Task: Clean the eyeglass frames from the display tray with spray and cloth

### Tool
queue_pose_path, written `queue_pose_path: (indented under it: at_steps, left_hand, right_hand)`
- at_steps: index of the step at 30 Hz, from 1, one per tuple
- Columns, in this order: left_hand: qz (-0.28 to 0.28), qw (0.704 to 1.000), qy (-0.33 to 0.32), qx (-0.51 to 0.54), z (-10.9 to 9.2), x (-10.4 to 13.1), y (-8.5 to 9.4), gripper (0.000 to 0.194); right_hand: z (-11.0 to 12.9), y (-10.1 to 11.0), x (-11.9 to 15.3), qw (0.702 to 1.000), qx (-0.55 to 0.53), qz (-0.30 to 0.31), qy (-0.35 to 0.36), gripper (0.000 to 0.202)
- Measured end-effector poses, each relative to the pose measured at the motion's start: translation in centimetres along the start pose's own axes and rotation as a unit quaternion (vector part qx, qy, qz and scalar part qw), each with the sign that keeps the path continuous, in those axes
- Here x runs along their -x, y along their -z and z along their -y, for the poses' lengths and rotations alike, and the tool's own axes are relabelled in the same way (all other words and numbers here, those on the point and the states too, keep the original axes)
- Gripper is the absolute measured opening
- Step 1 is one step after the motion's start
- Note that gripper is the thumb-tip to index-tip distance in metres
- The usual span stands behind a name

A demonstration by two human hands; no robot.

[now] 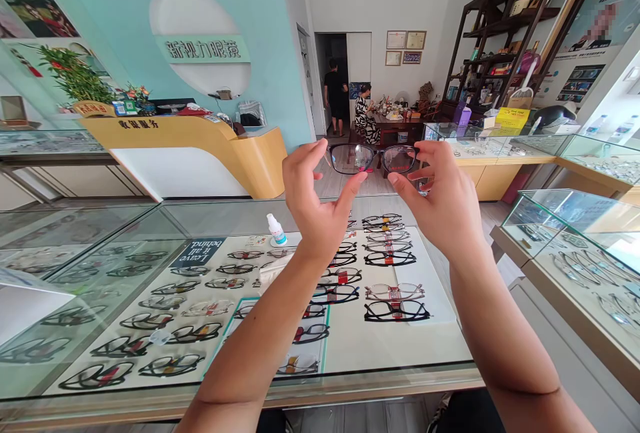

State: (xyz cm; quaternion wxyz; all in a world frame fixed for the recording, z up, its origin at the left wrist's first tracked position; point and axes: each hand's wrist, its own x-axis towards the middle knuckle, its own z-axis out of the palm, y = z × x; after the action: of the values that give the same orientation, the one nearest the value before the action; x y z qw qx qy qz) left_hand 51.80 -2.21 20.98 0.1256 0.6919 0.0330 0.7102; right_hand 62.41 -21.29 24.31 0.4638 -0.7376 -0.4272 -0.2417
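A pair of dark-framed eyeglasses (378,153) is held up at arm's length above the far edge of the glass display case (390,356). My left hand (320,196) has its fingers closed on the left end of the frame, thumb below the lens. The right end is pinched by my right hand (440,193), whose thumb reaches under the other lens. Below my wrists, folded eyeglasses (397,311) lie in rows on the white shelf. A small white dropper bottle (277,229) stands beyond my left forearm.
More glass cases stand right (575,253) and left (100,233). A yellow-and-white counter (200,159) is beyond. Near the back doorway are a standing person (335,93) and a person seated (367,116) at a cluttered table (400,123). Dark wooden shelves (500,26) line the right wall.
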Motion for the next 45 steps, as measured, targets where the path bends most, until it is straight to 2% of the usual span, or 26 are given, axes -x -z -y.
queue_pose_path:
  at_steps: [10, 19, 29, 34, 41, 45]
  left_hand:
    - [-0.002, 1.0, 0.001, -0.007, 0.0, 0.0, 0.0, 0.068]
    - [-0.011, 1.0, -0.015, 0.003, 0.0, 0.0, -0.1, 0.067]
    - [0.037, 0.988, 0.059, 0.135, 2.7, -0.1, -1.0, 0.071]
    - [0.06, 0.988, 0.07, 0.122, 2.5, -0.1, -1.0, 0.07]
    - [0.048, 0.987, 0.099, 0.116, 2.3, -0.2, -1.0, 0.076]
    - [0.039, 0.985, 0.096, 0.14, 2.4, -0.2, -1.0, 0.071]
  right_hand:
    - [-0.1, 0.0, 0.1, 1.0, -0.013, -0.015, 0.021, 0.055]
    - [-0.1, -0.1, 0.1, 1.0, -0.014, -0.005, -0.002, 0.058]
    - [0.5, 0.2, 0.2, 0.998, -0.031, -0.038, 0.048, 0.052]
    - [1.1, 0.4, 0.4, 0.997, -0.025, -0.046, 0.065, 0.049]
    - [1.5, 0.3, 0.7, 0.995, -0.024, -0.033, 0.086, 0.048]
    - [1.5, 0.0, 0.8, 0.995, -0.033, -0.028, 0.086, 0.048]
